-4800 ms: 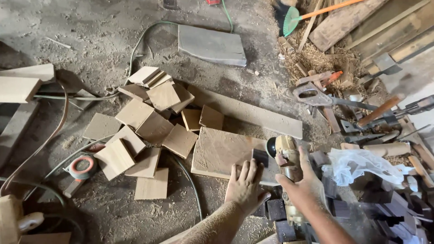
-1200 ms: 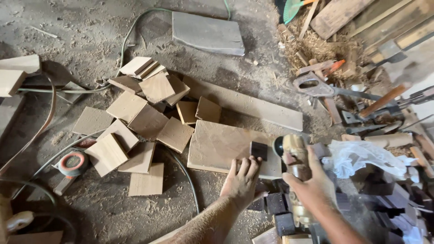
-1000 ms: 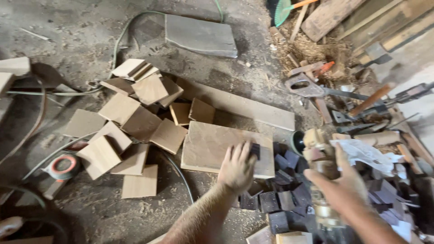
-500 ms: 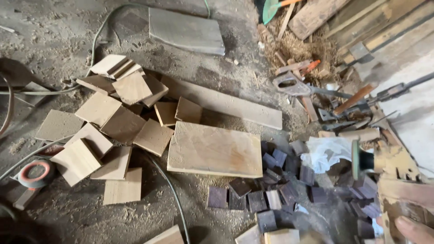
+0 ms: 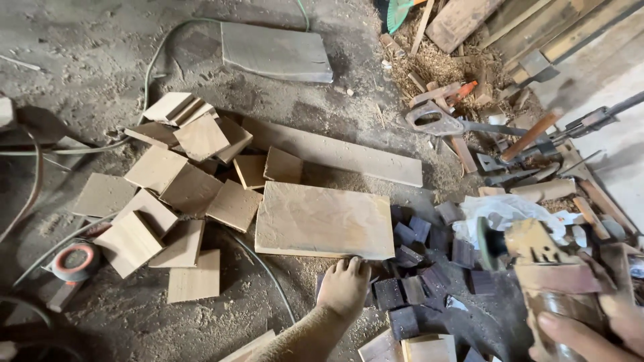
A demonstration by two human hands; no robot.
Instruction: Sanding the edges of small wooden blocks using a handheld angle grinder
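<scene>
Reaching down with the left hand (image 5: 343,288), palm to the floor, onto the near-left edge of the heap of dark blocks (image 5: 416,268), fingertips just touching the near edge of the flat board (image 5: 325,221). Cannot tell whether those fingers close on a block or merely rest on the heap: knuckles hide what is under them. Gripping the dusty grinder (image 5: 543,268) in the right hand (image 5: 590,328) at the near right, fingers wrapped tight round the body, disc facing left above the right side of the same heap, close to the white bag (image 5: 510,211).

Best done, by the look of it, like this:
- Pick one block only, pinched by its sides, not scooped with its neighbours.
- Hold the disc turned away from the left wrist and clear of the loose bag, which could snag.
- Set any block flat on the board, well in from its edge, fingers behind the far face.
- Mind the hose (image 5: 265,268) running along the floor just left of the forearm.

Lying apart to the left: the pale squares (image 5: 181,174); beyond the board, a long plank (image 5: 335,151).
</scene>
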